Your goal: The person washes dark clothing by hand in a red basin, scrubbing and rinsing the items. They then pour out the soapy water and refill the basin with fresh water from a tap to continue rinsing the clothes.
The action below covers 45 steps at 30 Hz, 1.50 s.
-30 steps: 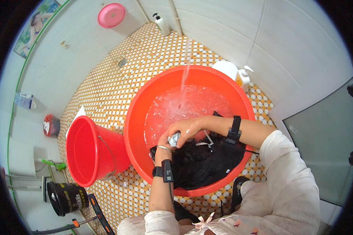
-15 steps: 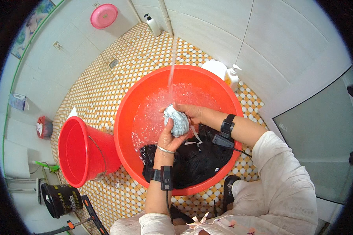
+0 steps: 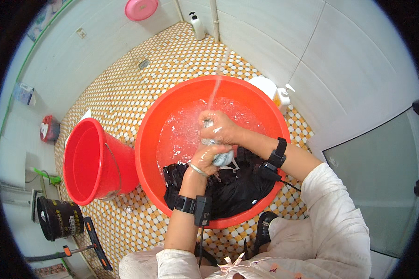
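Note:
Both my hands are closed on a wet, bunched-up light blue-and-white cloth point(image 3: 223, 158) above a large red basin point(image 3: 146, 139). My right hand point(image 3: 221, 128) grips its far part, fist-like, and my left hand point(image 3: 204, 158) wraps the nearer part, with some cloth bulging out beside it. A stream of water point(image 3: 214, 90) falls from the far side into the basin just beyond my hands. Soaked black clothing point(image 3: 233, 195) lies in the near part of the basin, under my forearms, with a white strap-like strip on it.
Left of the basin stands a red bucket point(image 3: 81, 162) with a wire handle. A black bucket point(image 3: 56, 218) and a squeegee-like tool point(image 3: 97, 244) lie farther left. Pump bottles stand by the wall, one white point(image 3: 282, 97) right of the basin and another point(image 3: 197, 27) at the far corner.
My hands have gone from cupping the cloth loosely to squeezing it in two fists, the right turned over the top. The view has shifted slightly.

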Tool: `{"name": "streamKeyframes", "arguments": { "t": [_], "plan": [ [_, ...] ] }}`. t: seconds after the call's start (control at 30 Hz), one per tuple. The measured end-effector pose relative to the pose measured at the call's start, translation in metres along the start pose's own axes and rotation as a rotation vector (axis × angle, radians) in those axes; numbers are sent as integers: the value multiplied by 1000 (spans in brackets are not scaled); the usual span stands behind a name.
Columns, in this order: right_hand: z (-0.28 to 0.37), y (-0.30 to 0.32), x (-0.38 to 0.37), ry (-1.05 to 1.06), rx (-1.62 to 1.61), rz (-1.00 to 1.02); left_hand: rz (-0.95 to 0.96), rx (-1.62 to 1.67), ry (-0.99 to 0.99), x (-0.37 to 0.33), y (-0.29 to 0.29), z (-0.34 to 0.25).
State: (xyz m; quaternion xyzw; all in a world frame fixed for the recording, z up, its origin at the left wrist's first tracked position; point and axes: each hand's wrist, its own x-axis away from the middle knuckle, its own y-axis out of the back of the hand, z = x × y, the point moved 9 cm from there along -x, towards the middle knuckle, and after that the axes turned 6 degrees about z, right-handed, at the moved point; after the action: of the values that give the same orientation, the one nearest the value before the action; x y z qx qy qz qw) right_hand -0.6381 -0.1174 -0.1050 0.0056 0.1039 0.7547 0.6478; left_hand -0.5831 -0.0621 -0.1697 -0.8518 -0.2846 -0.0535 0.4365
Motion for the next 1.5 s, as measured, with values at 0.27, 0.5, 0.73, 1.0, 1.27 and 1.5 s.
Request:
{"name": "streamKeyframes", "arguments": {
  "t": [0.27,0.5,0.73,1.0,1.27,1.5],
  "plan": [
    [-19,-3,-1,34,430,-239,-587,-1401,-416,0,15,-36],
    [-98,-14,1,-449,255,-218,-798,-1631,-78,17,39,-29],
    [-129,11,15,-643,-285,-61,-682,-1885,-123,44,30,-138],
    [-153,18,64,-677,88,549,-1246,-2240,-405,215,29,-306],
    [-151,0,74,-501,348,726,-854,-2449,-385,178,36,-243],
    [-147,6,74,-463,511,753,48,-1920,383,43,79,-16]
  ]
}}
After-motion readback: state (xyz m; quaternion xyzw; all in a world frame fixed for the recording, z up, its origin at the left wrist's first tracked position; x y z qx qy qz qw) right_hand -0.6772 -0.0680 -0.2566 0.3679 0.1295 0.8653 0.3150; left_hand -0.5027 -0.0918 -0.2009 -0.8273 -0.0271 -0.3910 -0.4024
